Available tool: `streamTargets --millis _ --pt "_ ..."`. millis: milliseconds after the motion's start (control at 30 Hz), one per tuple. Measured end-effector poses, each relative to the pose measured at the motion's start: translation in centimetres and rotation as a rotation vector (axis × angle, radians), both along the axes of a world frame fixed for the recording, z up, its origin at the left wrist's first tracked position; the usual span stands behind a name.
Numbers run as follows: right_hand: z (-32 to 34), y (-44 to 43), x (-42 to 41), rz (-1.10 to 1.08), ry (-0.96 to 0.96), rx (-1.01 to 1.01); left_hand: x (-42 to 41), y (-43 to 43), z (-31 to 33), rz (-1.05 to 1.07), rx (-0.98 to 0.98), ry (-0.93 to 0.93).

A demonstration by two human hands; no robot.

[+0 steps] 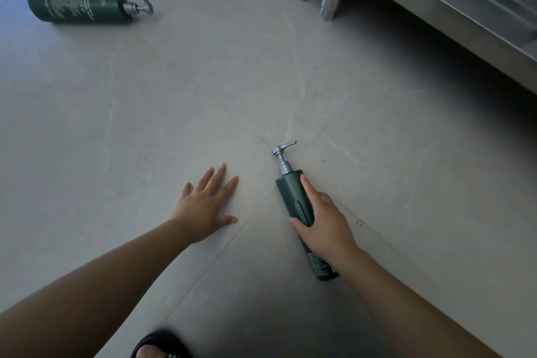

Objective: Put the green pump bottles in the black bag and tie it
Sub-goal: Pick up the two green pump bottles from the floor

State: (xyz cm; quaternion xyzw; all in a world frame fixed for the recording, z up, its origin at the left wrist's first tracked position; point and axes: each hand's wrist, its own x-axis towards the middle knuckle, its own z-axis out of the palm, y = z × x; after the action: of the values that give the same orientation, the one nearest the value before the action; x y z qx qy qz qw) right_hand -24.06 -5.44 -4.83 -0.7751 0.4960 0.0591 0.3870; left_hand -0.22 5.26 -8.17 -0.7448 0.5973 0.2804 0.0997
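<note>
- Here, our right hand curls round a green pump bottle lying on the floor.
- Our left hand lies spread flat on the floor beside it.
- We see a second green pump bottle lying toward the floor's far left.

Far green pump bottle: white brand line along the body, "ROTH" clear at pump end, the rest looks like "PETER THOMAS". Small print below is illegible. Near green pump bottle: label print too small to read.
</note>
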Motion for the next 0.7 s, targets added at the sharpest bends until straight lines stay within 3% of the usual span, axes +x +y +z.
streamTargets --millis 300,700 --pt "2.3 -2.0 5.4 0.018 -0.137 -0.014 5.2 0.3 4.9 0.053 -0.035 -0.056" --pt "18.7 -6.7 20.0 0.124 -0.31 -0.236 19.8 -5.1 22.0 0.113 -0.329 -0.126"
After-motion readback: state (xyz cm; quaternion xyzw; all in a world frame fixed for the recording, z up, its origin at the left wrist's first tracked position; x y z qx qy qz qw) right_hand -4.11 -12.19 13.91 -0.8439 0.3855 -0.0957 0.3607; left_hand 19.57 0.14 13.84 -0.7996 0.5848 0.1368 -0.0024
